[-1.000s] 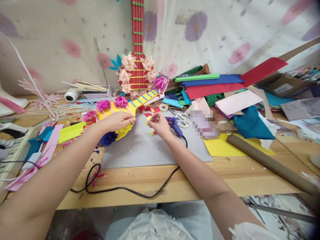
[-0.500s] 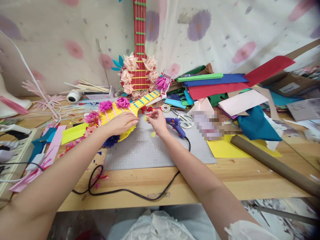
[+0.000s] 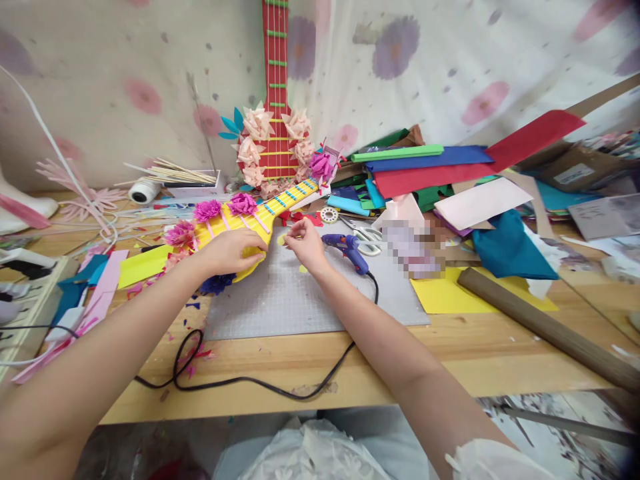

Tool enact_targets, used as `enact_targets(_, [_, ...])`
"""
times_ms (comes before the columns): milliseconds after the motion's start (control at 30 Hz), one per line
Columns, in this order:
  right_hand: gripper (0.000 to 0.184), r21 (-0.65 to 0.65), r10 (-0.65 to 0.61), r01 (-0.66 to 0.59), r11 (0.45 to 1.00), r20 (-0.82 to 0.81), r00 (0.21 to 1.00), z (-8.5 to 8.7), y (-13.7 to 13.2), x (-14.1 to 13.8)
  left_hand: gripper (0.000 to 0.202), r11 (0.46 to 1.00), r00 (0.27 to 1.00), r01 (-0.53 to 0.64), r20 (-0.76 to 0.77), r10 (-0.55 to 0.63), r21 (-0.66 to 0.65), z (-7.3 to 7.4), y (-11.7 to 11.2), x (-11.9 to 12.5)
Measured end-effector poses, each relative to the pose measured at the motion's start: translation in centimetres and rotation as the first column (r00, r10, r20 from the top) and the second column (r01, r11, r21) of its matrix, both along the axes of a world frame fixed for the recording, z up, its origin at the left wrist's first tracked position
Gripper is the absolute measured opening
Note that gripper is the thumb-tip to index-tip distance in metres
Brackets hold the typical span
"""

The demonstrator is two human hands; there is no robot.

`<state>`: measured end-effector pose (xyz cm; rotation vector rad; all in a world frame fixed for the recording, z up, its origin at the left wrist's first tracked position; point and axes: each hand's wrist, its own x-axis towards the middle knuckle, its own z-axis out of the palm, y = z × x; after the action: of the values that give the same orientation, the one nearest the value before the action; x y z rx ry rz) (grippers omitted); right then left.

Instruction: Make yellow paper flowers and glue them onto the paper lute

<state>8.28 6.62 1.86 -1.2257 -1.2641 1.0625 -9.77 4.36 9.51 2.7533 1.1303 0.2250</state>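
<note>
A yellow paper guitar [image 3: 245, 225] with pink and purple paper flowers lies tilted across the left of a grey cutting mat [image 3: 280, 307]. My left hand [image 3: 231, 252] rests over its body, fingers curled at the edge nearest the mat. Just right of the guitar, my right hand [image 3: 306, 245] is closed in a pinch on a small yellow paper piece [image 3: 281, 240]. Another yellow scrap [image 3: 303, 269] lies on the mat below that hand. Beside my right wrist is a blue glue gun [image 3: 347, 250], its black cord running across the table.
Behind stands a red paper guitar [image 3: 276, 143] with peach flowers. Scissors [image 3: 370, 241] and a white tape roll [image 3: 329, 215] lie near the glue gun. Coloured paper sheets [image 3: 430, 175] pile at right, by a brown roll [image 3: 540, 327]. A power strip [image 3: 37, 300] sits at left.
The fingers of my left hand have bent more over the guitar's edge. My right hand stays in its pinch near the guitar. The whole view has shifted slightly.
</note>
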Motion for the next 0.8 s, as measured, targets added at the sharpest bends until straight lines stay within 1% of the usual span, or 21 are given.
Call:
enact_targets(133, [0.024, 0.011, 0.061, -0.062, 0.998, 0.050, 0.997, 0.5, 0.1, -1.2, 0.027, 0.999, 0.996, 0.030, 0.079, -0.034, 0.045, -0.7, -0.4, -1.2])
enact_targets(333, [0.023, 0.057, 0.100, -0.111, 0.992, 0.170, 0.980, 1.4, -0.3, -2.5, 0.026, 0.995, 0.994, 0.020, 0.106, -0.030, 0.095, -1.4, -0.7, -1.8])
enact_targets(467, [0.023, 0.075, 0.128, -0.149, 0.986, 0.237, 0.963, 2.0, -1.0, -2.9, 0.027, 0.992, 0.992, 0.028, 0.115, -0.043, 0.125, -1.6, -0.9, -2.1])
enact_targets(633, [0.021, 0.112, 0.135, -0.184, 0.977, 0.344, 0.929, 2.7, -1.4, -2.9, 0.027, 0.993, 0.994, 0.013, 0.105, -0.025, 0.117, -1.6, -1.0, -2.1])
enact_targets(733, [0.021, 0.132, 0.126, -0.190, 0.973, 0.387, 0.913, 2.6, -1.4, -3.1, 0.027, 0.993, 0.994, 0.012, 0.110, -0.025, 0.115, -1.6, -1.0, -2.1])
enact_targets(800, [0.021, 0.129, 0.135, -0.197, 0.972, 0.383, 0.914, 2.4, -1.3, -3.3, 0.027, 0.993, 0.993, 0.015, 0.119, -0.029, 0.119, -1.6, -1.0, -2.1])
